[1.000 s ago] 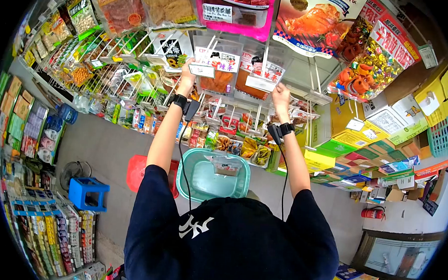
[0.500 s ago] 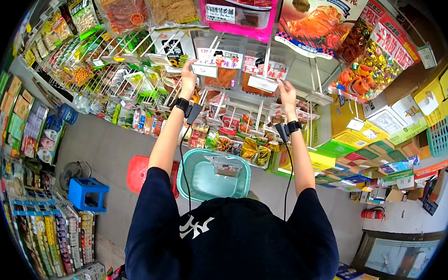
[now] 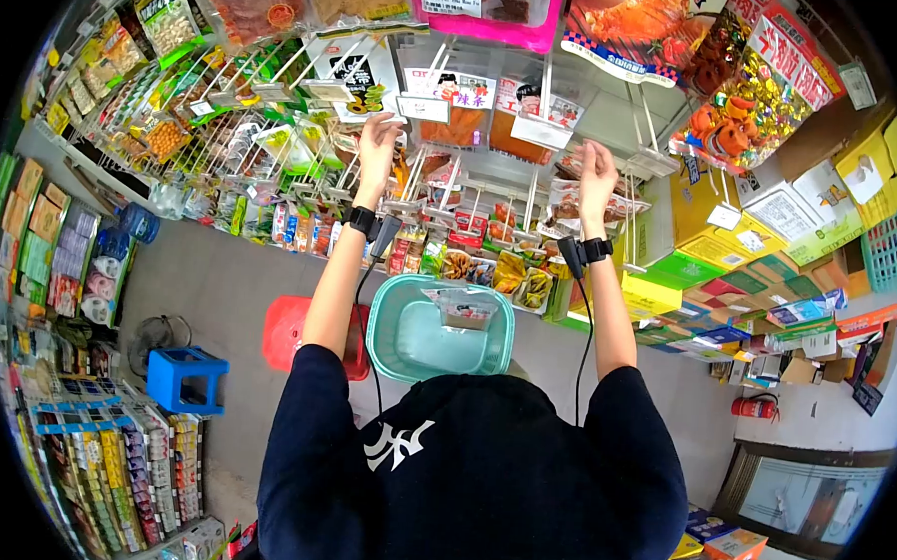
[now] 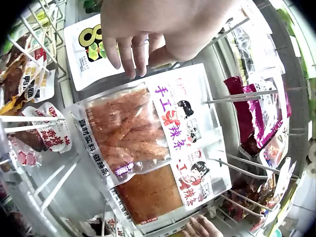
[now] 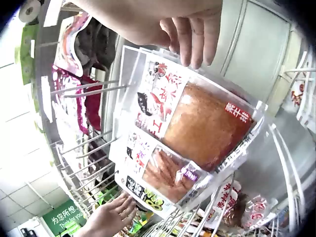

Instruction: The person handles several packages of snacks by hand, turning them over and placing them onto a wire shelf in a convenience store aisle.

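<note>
Two snack packets with white printed headers hang side by side on metal hooks. The left packet shows reddish-brown strips through its clear front; the right packet holds a flat brown slab. White price tags hang before them. My left hand is beside the strip packet, fingers loosely bent and holding nothing, over a white seaweed-type packet. My right hand hovers to the right of the slab packet, its fingers relaxed near the packet's edge, nothing in its grasp.
Larger snack bags hang above on the rack. Wire hooks jut out on both sides. Stacked cartons stand at right. A green basket sits below, near a red stool; a blue stool stands farther left.
Both hands have come away from the two packets' outer edges. The right hand has moved to the right, its fingers loosened. The packets stay hanging, while the head view has shifted slightly.
</note>
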Motion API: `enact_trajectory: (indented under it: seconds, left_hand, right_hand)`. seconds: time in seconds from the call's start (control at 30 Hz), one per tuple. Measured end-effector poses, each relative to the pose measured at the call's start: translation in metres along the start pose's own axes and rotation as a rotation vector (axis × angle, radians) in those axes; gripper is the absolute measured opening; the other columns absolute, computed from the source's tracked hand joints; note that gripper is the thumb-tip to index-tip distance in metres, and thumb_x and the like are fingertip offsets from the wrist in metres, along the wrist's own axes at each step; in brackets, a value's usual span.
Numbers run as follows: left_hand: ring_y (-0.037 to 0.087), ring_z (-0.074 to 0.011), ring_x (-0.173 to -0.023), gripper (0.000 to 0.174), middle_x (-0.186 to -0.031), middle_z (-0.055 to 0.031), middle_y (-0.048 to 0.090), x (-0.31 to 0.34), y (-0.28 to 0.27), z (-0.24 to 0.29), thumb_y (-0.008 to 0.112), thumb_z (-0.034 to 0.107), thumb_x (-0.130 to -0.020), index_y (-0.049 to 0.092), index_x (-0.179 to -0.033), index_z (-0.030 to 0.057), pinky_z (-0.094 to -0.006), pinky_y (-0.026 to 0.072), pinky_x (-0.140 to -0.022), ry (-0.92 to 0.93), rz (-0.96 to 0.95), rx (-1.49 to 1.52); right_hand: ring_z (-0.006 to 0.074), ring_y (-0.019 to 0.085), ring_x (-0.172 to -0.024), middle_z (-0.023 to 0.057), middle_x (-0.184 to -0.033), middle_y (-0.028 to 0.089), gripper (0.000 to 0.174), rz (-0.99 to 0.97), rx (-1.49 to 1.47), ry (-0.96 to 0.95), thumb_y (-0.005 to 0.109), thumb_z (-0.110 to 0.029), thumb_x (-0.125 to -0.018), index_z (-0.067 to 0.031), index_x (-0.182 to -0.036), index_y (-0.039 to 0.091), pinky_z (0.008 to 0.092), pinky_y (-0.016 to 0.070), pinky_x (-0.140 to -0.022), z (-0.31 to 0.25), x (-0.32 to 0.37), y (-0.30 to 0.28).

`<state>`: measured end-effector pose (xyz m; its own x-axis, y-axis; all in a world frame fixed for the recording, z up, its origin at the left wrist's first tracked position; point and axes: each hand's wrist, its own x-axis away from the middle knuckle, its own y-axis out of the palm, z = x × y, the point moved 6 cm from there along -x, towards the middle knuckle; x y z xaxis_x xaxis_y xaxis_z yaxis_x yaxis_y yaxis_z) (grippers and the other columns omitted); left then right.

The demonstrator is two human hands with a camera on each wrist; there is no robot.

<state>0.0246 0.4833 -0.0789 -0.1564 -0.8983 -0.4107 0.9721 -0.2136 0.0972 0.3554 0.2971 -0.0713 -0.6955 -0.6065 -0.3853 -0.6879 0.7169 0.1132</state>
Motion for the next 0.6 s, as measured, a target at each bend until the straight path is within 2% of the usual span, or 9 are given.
enact_trajectory:
  seconds: [0.1, 0.17, 0.3, 0.33, 0.37, 0.43, 0.5, 0.6]
  left_hand:
    - [0.057, -0.0161, -0.091, 0.026, -0.099, -0.0098, 0.059, 0.022, -0.001, 0.002, 0.05, 0.012, -0.086, 0.047, -0.109, -0.0003, -0.0268, 0.0438, -0.079, -0.023, -0.093, -0.043]
    - [0.056, -0.0139, -0.089, 0.028, -0.099, -0.0074, 0.059, 0.049, 0.003, 0.016, 0.053, 0.019, -0.086, 0.05, -0.109, 0.0029, -0.0262, 0.043, -0.081, -0.055, -0.156, -0.028]
    - [0.055, -0.0137, -0.091, 0.022, -0.098, -0.0064, 0.059, 0.105, 0.003, 0.021, 0.05, 0.017, -0.088, 0.053, -0.105, 0.0019, -0.0258, 0.0422, -0.083, -0.074, -0.35, -0.164]
    - [0.054, -0.0126, -0.092, 0.021, -0.098, -0.0057, 0.059, 0.122, -0.003, 0.006, 0.048, 0.013, -0.089, 0.053, -0.106, 0.0014, -0.0258, 0.0419, -0.083, -0.175, -0.404, -0.118]
    - [0.055, -0.0113, -0.09, 0.022, -0.092, -0.0049, 0.06, 0.139, -0.006, 0.011, 0.05, 0.017, -0.088, 0.054, -0.104, 0.0018, -0.0254, 0.0425, -0.081, -0.202, -0.39, -0.078]
    - [0.055, -0.0118, -0.091, 0.021, -0.094, -0.0055, 0.06, 0.171, -0.024, -0.012, 0.05, 0.015, -0.088, 0.054, -0.103, 0.0008, -0.0254, 0.0425, -0.081, -0.264, -0.431, -0.103]
    - [0.056, -0.0123, -0.091, 0.022, -0.095, -0.0062, 0.06, 0.203, -0.046, -0.038, 0.05, 0.015, -0.088, 0.053, -0.104, -0.0001, -0.0252, 0.0429, -0.08, -0.357, -0.473, -0.135]
    - [0.055, -0.0139, -0.087, 0.025, -0.096, -0.0088, 0.059, 0.251, -0.085, -0.074, 0.051, 0.015, -0.087, 0.053, -0.104, -0.0021, -0.0262, 0.0428, -0.078, -0.49, -0.538, -0.245]
  right_hand:
    - [0.0125, 0.058, -0.07, 0.0088, -0.082, 0.062, 0.028, -0.129, 0.031, 0.049, 0.049, -0.022, -0.089, 0.0008, -0.104, 0.053, 0.0241, 0.0473, -0.062, -0.008, 0.036, 0.007]
    - [0.0135, 0.06, -0.07, 0.01, -0.085, 0.063, 0.025, -0.237, 0.006, 0.137, 0.047, -0.021, -0.09, -0.0015, -0.104, 0.054, 0.0235, 0.0475, -0.061, 0.001, 0.064, 0.008]
    - [0.0117, 0.059, -0.069, 0.0088, -0.084, 0.062, 0.026, -0.403, 0.09, 0.229, 0.047, -0.019, -0.09, 0.0001, -0.106, 0.053, 0.0225, 0.0469, -0.06, 0.019, 0.13, -0.004]
    - [0.0117, 0.059, -0.068, 0.0088, -0.084, 0.062, 0.026, -0.438, 0.157, 0.242, 0.047, -0.019, -0.089, -0.0001, -0.106, 0.053, 0.023, 0.0466, -0.061, 0.028, 0.149, -0.01]
    - [0.0117, 0.059, -0.067, 0.0089, -0.085, 0.063, 0.026, -0.47, 0.228, 0.256, 0.047, -0.018, -0.089, -0.0002, -0.106, 0.053, 0.0236, 0.0463, -0.061, 0.041, 0.168, -0.02]
    - [0.0116, 0.058, -0.076, 0.0079, -0.084, 0.062, 0.028, -0.585, 0.47, 0.446, 0.049, -0.016, -0.086, -0.0003, -0.108, 0.055, 0.0242, 0.0459, -0.064, 0.087, 0.212, -0.052]
    - [0.0133, 0.059, -0.076, 0.01, -0.086, 0.063, 0.029, -0.698, 0.621, 0.434, 0.051, -0.017, -0.085, 0.0004, -0.108, 0.055, 0.0266, 0.0467, -0.066, 0.104, 0.252, -0.078]
    - [0.0158, 0.06, -0.073, 0.012, -0.085, 0.063, 0.031, -0.618, 0.618, 0.523, 0.051, -0.017, -0.083, 0.0007, -0.108, 0.055, 0.0288, 0.0469, -0.066, 0.132, 0.303, -0.117]
